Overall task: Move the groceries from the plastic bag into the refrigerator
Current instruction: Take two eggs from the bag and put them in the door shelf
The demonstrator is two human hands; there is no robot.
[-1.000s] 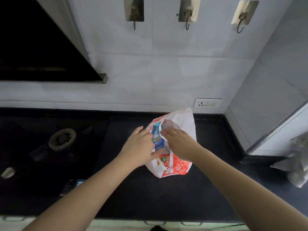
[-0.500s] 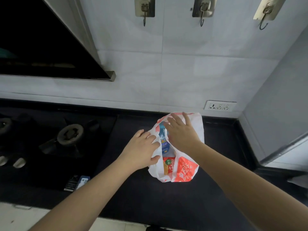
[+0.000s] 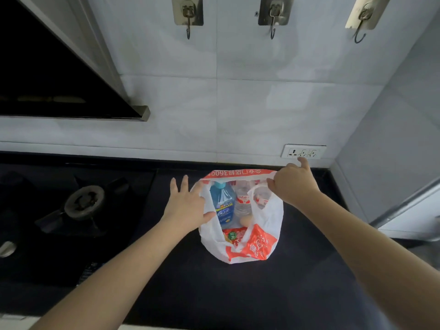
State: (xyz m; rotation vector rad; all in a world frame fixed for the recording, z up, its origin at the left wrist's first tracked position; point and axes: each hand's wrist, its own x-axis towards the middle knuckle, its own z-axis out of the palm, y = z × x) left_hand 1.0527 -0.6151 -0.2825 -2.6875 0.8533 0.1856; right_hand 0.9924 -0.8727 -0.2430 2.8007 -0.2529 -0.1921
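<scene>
Bag is sitting on the dark table, white plastic with red-orange print, roughly in the middle and a bit back toward the tiled wall. Its mouth is pulled wide so you can see right in.

Left hand is on the bag's left edge, fingers spread and mostly straight, thumb hooked along the rim, so it's more pressing the side outward than grabbing it. Right hand is clenched on the bag's far right handle, pinching the plastic and stretching the top edge, with 1 finger sticking out toward the outlet on the wall.

Inside the bag:
- a blue bottle standing on the left, light blue cap
- a clear bottle right beside it with a red and white label
- what looks like another clear bottle behind the plastic on the right, hard to tell
- an egg low in the middle, touching the clear bottle
- a red packet at the bottom near the front

Off to the left there's a gas stove set into the table, with a knob at the frame edge. Range hood hangs above it, and 3 hooks are stuck on the tiles up top.
</scene>
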